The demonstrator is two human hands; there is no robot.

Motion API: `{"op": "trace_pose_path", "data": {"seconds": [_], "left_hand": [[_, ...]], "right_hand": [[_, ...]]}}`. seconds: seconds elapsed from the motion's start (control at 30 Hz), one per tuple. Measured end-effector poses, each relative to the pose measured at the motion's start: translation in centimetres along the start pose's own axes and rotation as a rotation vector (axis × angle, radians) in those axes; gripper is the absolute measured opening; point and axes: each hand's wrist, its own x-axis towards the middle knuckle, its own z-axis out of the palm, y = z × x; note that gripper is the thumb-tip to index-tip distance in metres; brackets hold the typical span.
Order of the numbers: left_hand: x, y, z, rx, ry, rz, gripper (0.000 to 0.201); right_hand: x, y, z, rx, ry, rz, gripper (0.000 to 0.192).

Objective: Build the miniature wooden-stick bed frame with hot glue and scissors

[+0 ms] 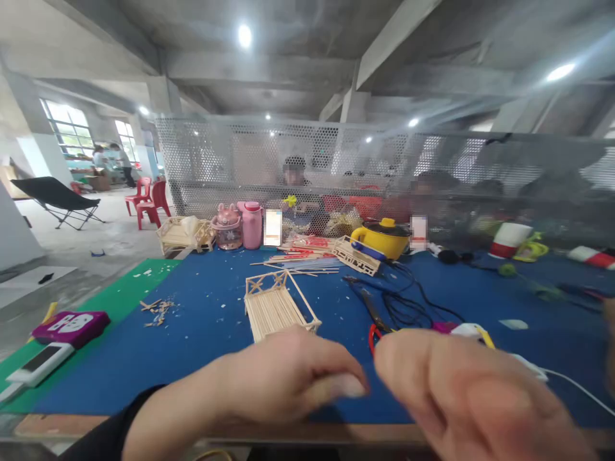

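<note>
My left hand (pixel 298 378) is in front of a small bed-like frame made of wooden sticks (pixel 276 310), hiding its near edge. Its fingers curl under with the thumb laid along them, and whatever they may pinch is hidden. My right hand (pixel 461 390), large and close to the camera, is closed with the fingers folded in; I cannot make out anything in it. Just beyond it lies a tool with a red handle (pixel 372 336), partly covered by the hand. The two hands are close together but apart.
Loose sticks (pixel 307 256), a second stick model (pixel 358 256) and a yellow pot (pixel 387 238) stand toward the back. Black cables (pixel 403 307) lie to the right. Wood scraps (pixel 158 310) and a purple box (pixel 72 326) are at left. A perforated metal screen (pixel 216 153) closes off the back.
</note>
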Motion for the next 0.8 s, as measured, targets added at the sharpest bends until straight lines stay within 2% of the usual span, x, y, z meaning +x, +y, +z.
{"op": "trace_pose_path", "data": {"seconds": [0.03,0.1,0.2,0.27,0.3,0.33,0.4,0.43,0.5,0.6,0.7,0.8], "left_hand": [[-0.4,0.1,-1.2,0.097,0.043,0.024,0.020],[-1.8,0.1,-4.1,0.133,0.318,0.064,0.029],[-4.5,0.0,-8.6,0.032,0.750,0.153,0.031],[-6.3,-0.2,-11.1,0.085,1.113,0.219,0.029],[-7.1,-0.3,-12.2,0.181,1.345,0.249,0.029],[-7.7,-0.6,-13.2,0.228,1.465,0.262,0.029],[-8.3,-1.5,-14.9,0.299,1.595,0.177,0.025],[-8.3,-2.2,-15.5,0.315,1.582,0.112,0.022],[-7.6,-4.1,-16.1,0.350,1.471,-0.046,0.021],[-5.1,-7.5,-15.3,0.318,1.126,-0.259,0.025],[-2.6,-10.4,-13.5,0.215,0.863,-0.399,0.039],[-1.3,-12.2,-12.3,0.106,0.765,-0.506,0.055]], "right_hand": [[-0.1,0.1,-1.1,-0.051,0.037,-0.035,0.045],[-0.2,1.1,-3.5,-0.120,0.101,0.015,0.042],[-0.2,4.0,-5.7,-0.239,0.136,0.327,0.044],[-0.4,6.2,-5.8,-0.319,0.102,0.511,0.047],[-0.6,7.3,-5.5,-0.340,0.089,0.559,0.047],[-0.7,8.2,-4.9,-0.349,0.086,0.572,0.045],[-1.0,9.6,-3.5,-0.360,0.084,0.536,0.038],[-1.0,10.1,-2.7,-0.376,0.073,0.507,0.036],[-0.9,10.9,-1.3,-0.438,0.048,0.457,0.036],[-0.2,11.7,-0.1,-0.556,0.068,0.417,0.031],[1.4,12.3,-0.6,-0.634,0.075,0.402,0.029],[4.4,13.4,-2.7,-0.616,0.037,0.526,0.027]]}}
